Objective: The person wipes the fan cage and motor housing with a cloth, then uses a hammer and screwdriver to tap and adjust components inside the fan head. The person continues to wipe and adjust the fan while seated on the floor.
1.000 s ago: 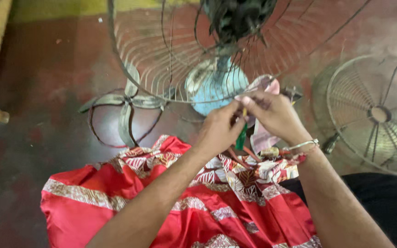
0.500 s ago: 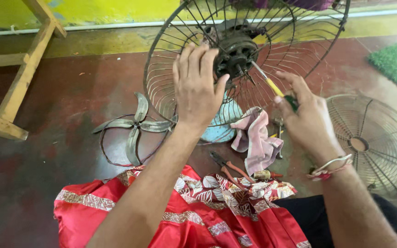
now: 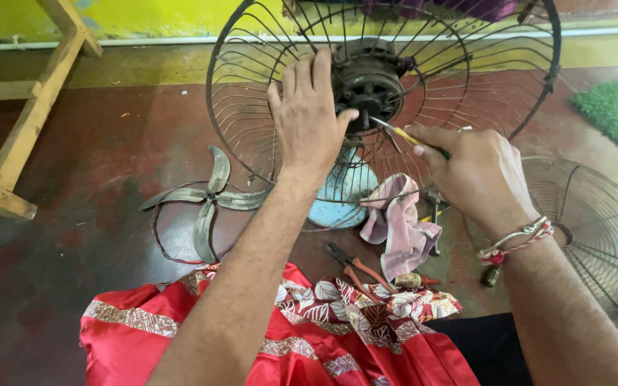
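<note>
Fingers of the right hand (image 3: 477, 175) pinch a screwdriver (image 3: 403, 134) at the fan motor (image 3: 366, 82).
Left hand (image 3: 309, 114) fingers lie spread on the wire fan guard (image 3: 252, 107); pliers (image 3: 355, 266) and a pink rag (image 3: 398, 225) sit nearer on the floor.

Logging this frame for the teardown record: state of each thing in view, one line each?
Fan motor: exposed, blade off, rear guard on.
Rear guard: upright, mounted around motor.
Front guard: off, flat on floor.
Fan blade: removed, flat on floor.
Screwdriver: tip at motor hub.
Left hand: pressed on motor.
Right hand: closed on screwdriver.
Pliers: on floor, unused.
Pink rag: crumpled by base.
</note>
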